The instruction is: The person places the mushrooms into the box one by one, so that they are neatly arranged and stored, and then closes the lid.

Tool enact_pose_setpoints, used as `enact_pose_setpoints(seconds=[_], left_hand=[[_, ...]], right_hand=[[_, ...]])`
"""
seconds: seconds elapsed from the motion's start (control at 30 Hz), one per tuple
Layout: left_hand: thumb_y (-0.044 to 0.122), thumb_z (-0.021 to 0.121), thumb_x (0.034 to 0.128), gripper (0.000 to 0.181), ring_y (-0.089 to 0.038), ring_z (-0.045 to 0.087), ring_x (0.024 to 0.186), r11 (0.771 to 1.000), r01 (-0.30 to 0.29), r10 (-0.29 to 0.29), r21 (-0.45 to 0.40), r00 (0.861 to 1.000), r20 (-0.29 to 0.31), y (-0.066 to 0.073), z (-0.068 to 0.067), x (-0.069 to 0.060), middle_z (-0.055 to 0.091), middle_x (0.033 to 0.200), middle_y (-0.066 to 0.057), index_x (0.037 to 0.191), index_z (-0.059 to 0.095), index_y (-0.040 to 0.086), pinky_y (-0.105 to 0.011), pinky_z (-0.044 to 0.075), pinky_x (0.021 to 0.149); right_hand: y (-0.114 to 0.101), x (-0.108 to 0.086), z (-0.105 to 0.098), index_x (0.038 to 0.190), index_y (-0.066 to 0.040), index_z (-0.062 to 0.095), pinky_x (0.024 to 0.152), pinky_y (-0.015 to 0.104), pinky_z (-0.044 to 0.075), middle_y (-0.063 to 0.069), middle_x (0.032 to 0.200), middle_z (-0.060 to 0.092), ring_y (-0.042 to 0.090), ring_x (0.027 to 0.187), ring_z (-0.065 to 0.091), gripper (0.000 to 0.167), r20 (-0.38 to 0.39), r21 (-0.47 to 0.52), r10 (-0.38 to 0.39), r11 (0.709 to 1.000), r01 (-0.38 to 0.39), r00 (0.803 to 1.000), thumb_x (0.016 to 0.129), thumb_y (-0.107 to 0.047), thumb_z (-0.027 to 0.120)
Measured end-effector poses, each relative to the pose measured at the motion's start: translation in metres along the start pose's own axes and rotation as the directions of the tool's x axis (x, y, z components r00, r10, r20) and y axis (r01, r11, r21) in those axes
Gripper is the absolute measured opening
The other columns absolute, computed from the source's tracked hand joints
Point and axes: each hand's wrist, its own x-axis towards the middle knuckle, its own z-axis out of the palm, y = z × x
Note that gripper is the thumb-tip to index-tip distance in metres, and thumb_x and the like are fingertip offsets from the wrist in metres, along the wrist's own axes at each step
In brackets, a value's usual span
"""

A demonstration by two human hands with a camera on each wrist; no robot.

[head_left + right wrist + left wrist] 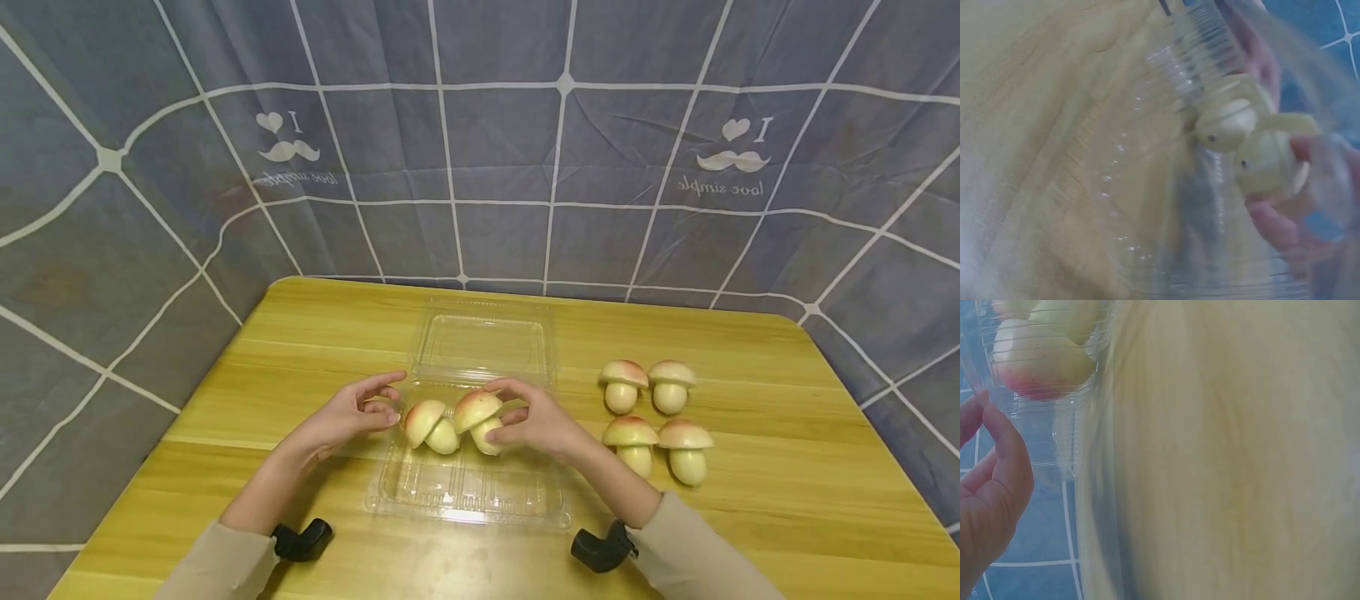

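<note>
Okay, right hand (536, 421) grips one mushroom (474, 408) in the clear box (472, 490), partly hiding it; second mushroom (426, 421) just beside. Left hand (348, 414) pinches the box's edge. Right-wrist view blurred; left-wrist view cuts the box off.

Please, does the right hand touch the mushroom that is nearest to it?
Touching. Both head and right wrist views show the right hand gripping the mushroom between thumb and fingers.

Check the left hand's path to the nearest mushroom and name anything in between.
The clear container is in the way: the left hand is outside, at its edge, while the nearest mushroom sits inside. In the left wrist view, its ribbed plastic side comes between them. Nothing else visible does.
</note>
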Motion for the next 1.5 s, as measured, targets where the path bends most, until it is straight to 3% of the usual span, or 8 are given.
enact_pose_setpoints(seconds=[0.43,0.7,1.07,1.5], left_hand=[[0.005,0.066,0.0854,0.073,-0.012,0.053,0.089,1.000,0.000,0.000,0.002,1.000,-0.010,0.000,0.001,0.000,0.039,0.117,-0.017,0.144,0.024,-0.004,-0.021,0.050,0.076],[0.007,0.067,0.0855,0.073,-0.013,0.054,0.091,1.000,0.003,-0.003,0.005,1.000,-0.010,0.000,0.001,0.000,0.039,0.118,-0.018,0.144,0.024,-0.004,-0.022,0.050,0.078],[0.006,0.066,0.0853,0.073,-0.013,0.054,0.090,1.000,-0.003,0.003,0.012,1.000,-0.013,-0.001,0.001,0.000,0.039,0.118,-0.017,0.144,0.025,-0.004,-0.022,0.050,0.078],[0.006,0.066,0.0861,0.072,-0.013,0.054,0.091,1.000,-0.005,0.005,0.017,1.000,-0.012,0.000,0.002,-0.001,0.039,0.119,-0.018,0.144,0.025,-0.004,-0.022,0.049,0.079]], right_hand=[[0.006,0.001,0.008,0.127,-0.002,0.051,0.070,0.034,0.055,0.023,0.124,0.044,0.028,0.092,0.062,0.059,-0.031,-0.014,-0.036,0.999,0.035,0.999,0.074,0.003,0.075],[0.012,0.003,0.013,0.127,-0.005,0.052,0.067,0.031,0.054,0.021,0.118,0.047,0.026,0.087,0.063,0.058,-0.047,-0.047,-0.032,0.998,0.030,0.998,0.074,0.004,0.074],[0.012,0.004,0.017,0.128,-0.005,0.051,0.069,0.032,0.055,0.019,0.122,0.049,0.031,0.095,0.061,0.060,-0.083,-0.092,-0.027,0.996,0.019,0.996,0.074,0.002,0.075],[0.013,0.003,0.021,0.129,-0.008,0.051,0.069,0.030,0.054,0.016,0.122,0.052,0.028,0.096,0.061,0.061,-0.121,-0.172,-0.025,0.985,0.004,0.992,0.074,-0.001,0.076]])
